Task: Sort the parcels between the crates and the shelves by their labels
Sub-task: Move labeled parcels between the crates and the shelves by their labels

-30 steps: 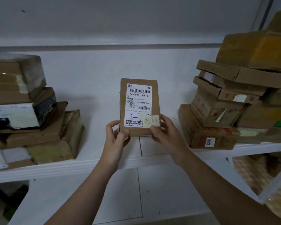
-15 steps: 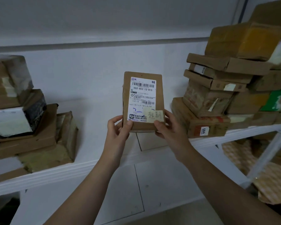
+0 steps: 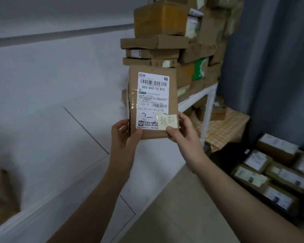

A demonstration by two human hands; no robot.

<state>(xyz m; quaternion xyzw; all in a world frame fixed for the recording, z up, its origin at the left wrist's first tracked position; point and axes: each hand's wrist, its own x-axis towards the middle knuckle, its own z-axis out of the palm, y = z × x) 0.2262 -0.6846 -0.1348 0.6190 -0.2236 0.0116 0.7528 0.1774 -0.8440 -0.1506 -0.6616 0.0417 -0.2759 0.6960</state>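
I hold a flat brown cardboard parcel [image 3: 172, 95] upright in front of me, its white shipping label [image 3: 153, 95] facing the camera and a yellow handwritten sticky note [image 3: 168, 121] on the label's lower right corner. My left hand [image 3: 125, 135] grips the parcel's lower left corner, thumb on the front. At the lower right corner my right hand [image 3: 184, 132] pinches it, thumb on the note. Behind the parcel a white shelf [image 3: 197, 97] carries a tall stack of cardboard parcels [image 3: 158, 42]. A dark crate [image 3: 235, 153] with several labelled parcels sits on the floor at the lower right.
A white wall fills the left. A blue curtain [image 3: 274, 67] hangs right of the shelf. Under the shelf a lower level covered with a yellow checked cloth [image 3: 223, 127] holds more boxes. A blurred brown box [image 3: 0, 193] is at the far left edge. Beige floor lies below my arms.
My view has swung to the right: the left stack of boxes has left the frame, and the curtain and floor crate have appeared. Both hands keep the same hold on the parcel.
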